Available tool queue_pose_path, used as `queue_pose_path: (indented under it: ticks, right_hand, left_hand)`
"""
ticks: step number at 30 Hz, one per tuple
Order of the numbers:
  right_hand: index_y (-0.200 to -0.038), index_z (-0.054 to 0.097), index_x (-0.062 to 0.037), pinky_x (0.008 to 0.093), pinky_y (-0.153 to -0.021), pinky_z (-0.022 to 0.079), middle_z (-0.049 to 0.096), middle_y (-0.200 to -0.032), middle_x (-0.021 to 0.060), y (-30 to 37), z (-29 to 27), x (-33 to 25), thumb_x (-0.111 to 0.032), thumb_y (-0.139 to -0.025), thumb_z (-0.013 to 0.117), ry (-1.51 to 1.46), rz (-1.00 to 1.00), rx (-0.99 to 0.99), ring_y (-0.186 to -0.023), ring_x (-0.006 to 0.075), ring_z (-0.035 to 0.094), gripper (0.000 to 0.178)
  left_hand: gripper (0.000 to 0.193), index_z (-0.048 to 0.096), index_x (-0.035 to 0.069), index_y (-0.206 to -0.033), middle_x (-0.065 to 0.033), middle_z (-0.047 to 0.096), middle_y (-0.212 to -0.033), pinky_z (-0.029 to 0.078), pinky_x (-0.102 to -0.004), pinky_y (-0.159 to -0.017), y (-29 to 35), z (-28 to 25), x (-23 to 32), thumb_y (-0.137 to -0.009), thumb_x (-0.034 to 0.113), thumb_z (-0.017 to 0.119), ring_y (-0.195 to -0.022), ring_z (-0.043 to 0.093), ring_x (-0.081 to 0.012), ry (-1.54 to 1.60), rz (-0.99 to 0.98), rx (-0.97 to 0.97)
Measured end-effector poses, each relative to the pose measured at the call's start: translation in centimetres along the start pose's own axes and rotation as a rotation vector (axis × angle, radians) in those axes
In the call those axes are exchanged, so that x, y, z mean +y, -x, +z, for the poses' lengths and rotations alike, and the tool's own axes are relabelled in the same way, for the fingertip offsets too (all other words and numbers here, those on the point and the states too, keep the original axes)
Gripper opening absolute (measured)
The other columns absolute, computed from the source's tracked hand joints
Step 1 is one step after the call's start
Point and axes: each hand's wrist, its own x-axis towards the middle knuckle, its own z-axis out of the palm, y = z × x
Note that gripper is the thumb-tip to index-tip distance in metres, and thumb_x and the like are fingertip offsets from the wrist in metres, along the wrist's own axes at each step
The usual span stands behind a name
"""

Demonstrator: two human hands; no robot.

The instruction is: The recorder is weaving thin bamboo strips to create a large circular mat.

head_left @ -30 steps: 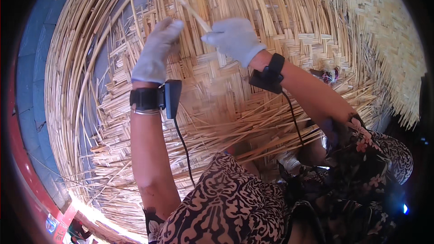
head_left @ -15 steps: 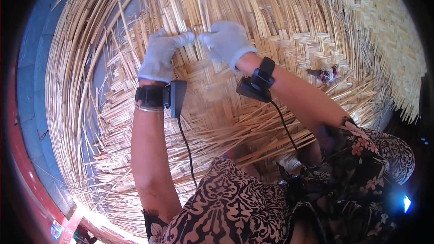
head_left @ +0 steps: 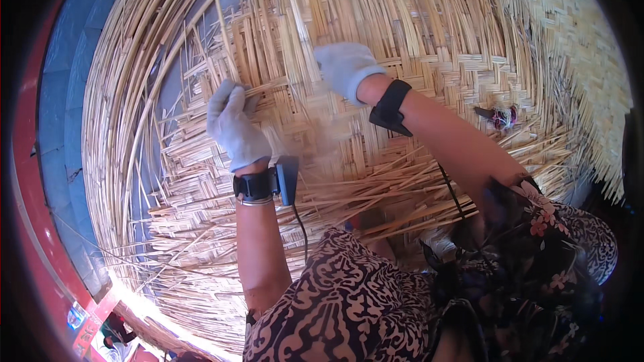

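Note:
A large mat of flat, straw-coloured bamboo strips (head_left: 469,84) lies before me, woven in the middle, with long loose ends running away at the far side. My left hand (head_left: 236,127), in a pale grey knit glove, is at the left part of the weave. Its fingers are bent toward the thumb at the end of a crosswise strip (head_left: 272,84). My right hand (head_left: 347,69), gloved the same way, is closed at the lengthwise strips (head_left: 302,30) a little farther off. Its fingertips are partly hidden and slightly blurred.
A dark tool wrapped in coloured thread (head_left: 500,116) rests on the mat at the right. Finished matting (head_left: 560,33) covers the far right. Long loose strips (head_left: 111,134) curve along the left, beside blue flooring (head_left: 64,134). Crosswise strips (head_left: 396,191) pile near my knees.
My left hand has let go of the lengthwise strips and come nearer to me, its fingers now bent. My right hand has shifted slightly right. The whole view has turned a little.

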Motion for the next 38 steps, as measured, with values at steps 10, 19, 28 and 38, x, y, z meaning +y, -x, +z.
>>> queue_pose_path:
  ticks: [10, 19, 28, 38]
  right_hand:
    - [-0.080, 0.064, -0.0089, 0.0382, -0.061, 0.048, 0.062, -0.083, 0.0114, -1.6, 0.5, -5.5, -0.029, -0.076, 0.063, -0.287, -0.356, 0.244, -0.069, 0.0273, 0.061, 0.020]
    - [-0.071, 0.060, -0.0058, 0.0440, -0.057, 0.045, 0.058, -0.063, 0.0143, -0.9, 0.3, -6.5, -0.030, -0.075, 0.063, -0.474, -0.103, 0.424, -0.062, 0.0332, 0.058, 0.025]
    - [-0.072, 0.060, -0.0031, 0.0423, -0.059, 0.046, 0.059, -0.068, 0.0176, -1.2, 0.7, -6.8, -0.028, -0.074, 0.060, -0.551, 0.070, 0.552, -0.066, 0.0354, 0.058, 0.025]
    - [-0.090, 0.064, -0.0058, 0.0424, -0.075, 0.049, 0.064, -0.084, 0.0172, -3.9, -0.6, -7.1, -0.025, -0.078, 0.054, -0.270, -0.123, 0.065, -0.082, 0.0321, 0.062, 0.025]
  left_hand:
    - [0.015, 0.062, -0.002, -0.091, -0.0118, 0.063, -0.088, 0.056, -0.0300, -0.070, -0.9, -2.0, 3.5, -0.081, -0.006, 0.051, -0.080, 0.063, -0.0206, -0.131, 0.053, -0.099]
    - [0.025, 0.061, 0.001, -0.096, -0.0063, 0.061, -0.086, 0.046, -0.0251, -0.074, -4.8, 0.2, 4.0, -0.073, 0.011, 0.064, -0.075, 0.058, -0.0142, -0.584, -0.048, -0.392]
    - [0.024, 0.063, 0.001, -0.094, -0.0025, 0.062, -0.077, 0.041, -0.0224, -0.058, -5.0, 0.8, 4.3, -0.073, 0.011, 0.067, -0.062, 0.052, -0.0094, -0.570, -0.170, -0.497]
    - [0.035, 0.055, -0.002, -0.116, -0.0069, 0.064, -0.097, 0.047, -0.0277, -0.071, -3.3, -0.8, 3.9, -0.083, 0.010, 0.062, -0.082, 0.060, -0.0146, 0.012, -0.022, -0.401]
